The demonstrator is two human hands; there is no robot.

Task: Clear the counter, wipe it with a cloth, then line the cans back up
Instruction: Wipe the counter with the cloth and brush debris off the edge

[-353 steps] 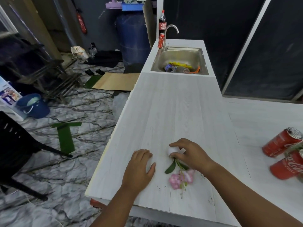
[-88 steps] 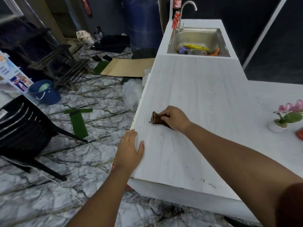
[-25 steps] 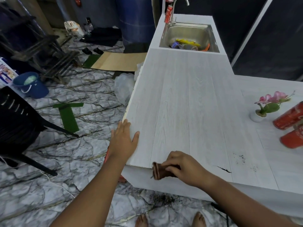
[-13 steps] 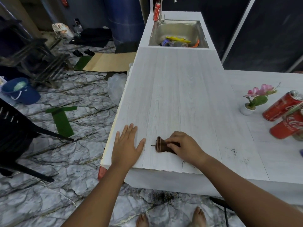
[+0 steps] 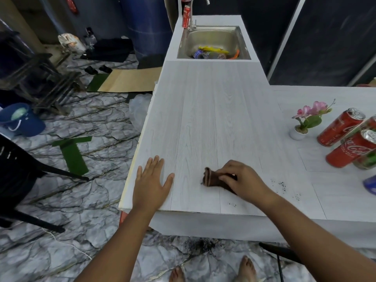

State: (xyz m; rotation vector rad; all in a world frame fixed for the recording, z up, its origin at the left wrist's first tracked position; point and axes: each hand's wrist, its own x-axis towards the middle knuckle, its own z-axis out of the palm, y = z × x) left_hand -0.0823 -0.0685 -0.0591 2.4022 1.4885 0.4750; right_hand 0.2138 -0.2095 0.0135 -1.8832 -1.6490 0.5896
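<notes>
Left hand lies flat on the white counter near its front left corner, fingers straight and slightly spread, holding nothing. Right hand presses down on a folded dark brown cloth, fingers curled over it; the cloth sits on the counter close to the front edge, just right of the left hand, its folded end sticking out toward that hand. Dark specks are scattered on the surface just right of the right hand. Two red cans stand close together on the side wing of the counter at far right; a green can is beside them, cut off by the frame edge. A small potted pink flower stands just left of the cans. Far end: steel sink with mixed items inside, and another red can upright beside the faucet. Bare feet on the marble floor below.
</notes>
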